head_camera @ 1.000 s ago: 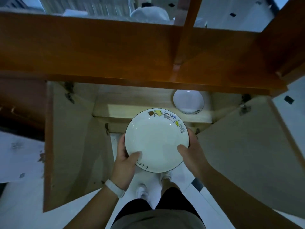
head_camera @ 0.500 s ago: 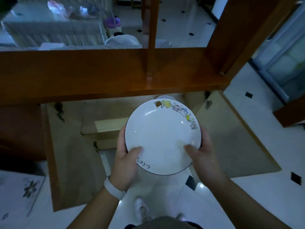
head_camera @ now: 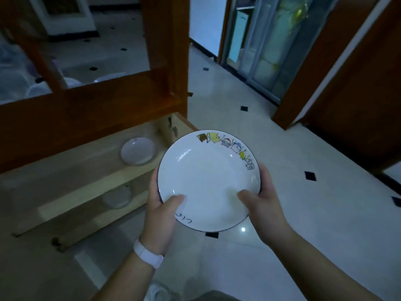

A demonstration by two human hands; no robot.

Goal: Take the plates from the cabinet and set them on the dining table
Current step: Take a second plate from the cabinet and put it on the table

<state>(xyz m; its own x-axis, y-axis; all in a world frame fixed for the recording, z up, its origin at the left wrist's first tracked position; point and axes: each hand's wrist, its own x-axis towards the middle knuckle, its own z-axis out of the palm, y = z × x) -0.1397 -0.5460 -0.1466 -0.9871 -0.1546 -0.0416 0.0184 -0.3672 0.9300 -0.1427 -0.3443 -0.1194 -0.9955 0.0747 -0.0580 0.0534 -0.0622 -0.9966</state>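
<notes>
Nearest: left hand [head_camera: 159, 216] and right hand [head_camera: 263, 205] both clamp the plate [head_camera: 208, 181], 1 on each side of the near rim. Thumbs lie on the top face, remaining fingers curl under the rim. White wristband [head_camera: 148, 256] on the left wrist. Plate is roughly level, held over the tiled floor [head_camera: 282, 170], touching nothing but the hands. Cartoon print runs along the far right rim, some lettering shows by the left thumb.

Behind and to the left: the cabinet [head_camera: 91, 118] stands open. A second plate [head_camera: 138, 150] sits on the upper shelf, well apart from the one in hand. Something round and pale on the shelf below, too dim to identify. Further back right: a dark wooden door frame and a glass door. No dining table in view.

Judgement: step in hand is the carry, plate is out of the cabinet and not yet set down. To do it well:
- keep both thumbs pressed on the top face, glazed rim is likely slippery
- keep the plate level and close to the body
- clear the cabinet's post and open door before turning
- look up for the table, floor is glossy, so walk steady
- at least 1 more plate left, so expect a return trip
</notes>
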